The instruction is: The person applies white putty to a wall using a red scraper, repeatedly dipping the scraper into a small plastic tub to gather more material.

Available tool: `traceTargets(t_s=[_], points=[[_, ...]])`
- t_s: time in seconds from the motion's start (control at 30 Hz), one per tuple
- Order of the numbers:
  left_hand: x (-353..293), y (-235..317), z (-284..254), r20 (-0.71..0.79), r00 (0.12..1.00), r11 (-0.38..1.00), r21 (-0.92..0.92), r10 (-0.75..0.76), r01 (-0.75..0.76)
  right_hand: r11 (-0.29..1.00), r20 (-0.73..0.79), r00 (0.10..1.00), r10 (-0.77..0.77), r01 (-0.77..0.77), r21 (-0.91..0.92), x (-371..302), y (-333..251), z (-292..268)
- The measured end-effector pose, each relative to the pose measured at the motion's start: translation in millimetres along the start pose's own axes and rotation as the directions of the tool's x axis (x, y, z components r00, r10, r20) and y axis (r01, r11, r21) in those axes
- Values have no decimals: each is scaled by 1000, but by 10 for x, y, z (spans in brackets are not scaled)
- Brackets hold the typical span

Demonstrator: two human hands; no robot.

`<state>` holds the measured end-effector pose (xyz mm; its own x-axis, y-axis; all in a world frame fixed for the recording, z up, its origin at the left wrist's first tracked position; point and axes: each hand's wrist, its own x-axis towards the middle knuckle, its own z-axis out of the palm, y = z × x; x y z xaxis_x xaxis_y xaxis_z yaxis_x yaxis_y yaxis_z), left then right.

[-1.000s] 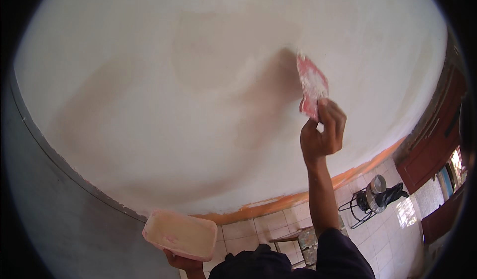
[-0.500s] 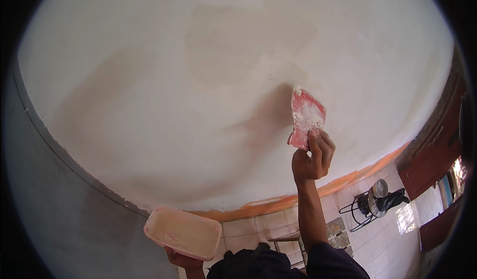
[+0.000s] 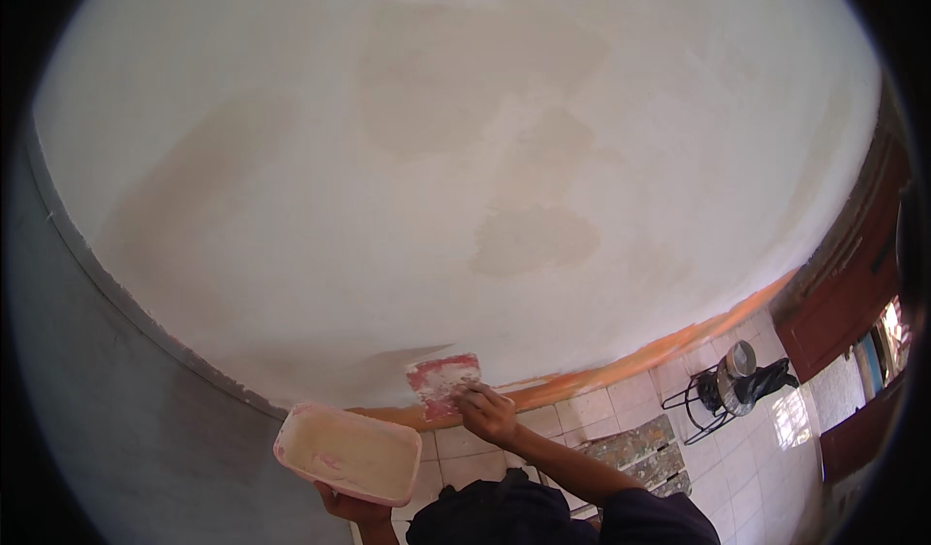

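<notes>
My right hand [image 3: 488, 413] grips a red putty knife [image 3: 444, 378] by its near side, its flat blade smeared with whitish filler. The knife is low over the white wall [image 3: 291, 283], just above the orange band at the wall's foot; whether it touches the wall I cannot tell. From below, my left hand [image 3: 351, 503] holds up a pinkish-white rectangular tub [image 3: 351, 453] coated inside with cream filler. The tub is a little left of the knife, apart from it. Darker damp-looking patches [image 3: 536, 240] mark the middle of the wall.
A grey wall [image 3: 126, 390] meets the white one at left. On the tiled floor [image 3: 713, 467] stand a black metal stand [image 3: 693, 409] with a small can [image 3: 741, 359] and, nearer, a worn slatted wooden bench [image 3: 640, 458]. Red-brown doors [image 3: 844, 327] are at far right.
My right hand has brought the putty knife down and left, from mid-wall to beside the tub. A patch now shows lower mid-wall. The tub has shifted slightly left.
</notes>
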<state>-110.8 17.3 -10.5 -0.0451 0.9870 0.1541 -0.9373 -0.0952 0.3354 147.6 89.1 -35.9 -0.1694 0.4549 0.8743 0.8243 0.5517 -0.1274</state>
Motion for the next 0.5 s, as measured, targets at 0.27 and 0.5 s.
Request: traceTargets(t_s=[0.27,0.5], points=[[28,-101,267,27,1000,999,51,-16,14,203,56,357,932,-646,736,874,-178,-989],[104,-447,404,138,975,984,-26,-174,179,-418,566,208,798,-484,768,928,-122,-1462]])
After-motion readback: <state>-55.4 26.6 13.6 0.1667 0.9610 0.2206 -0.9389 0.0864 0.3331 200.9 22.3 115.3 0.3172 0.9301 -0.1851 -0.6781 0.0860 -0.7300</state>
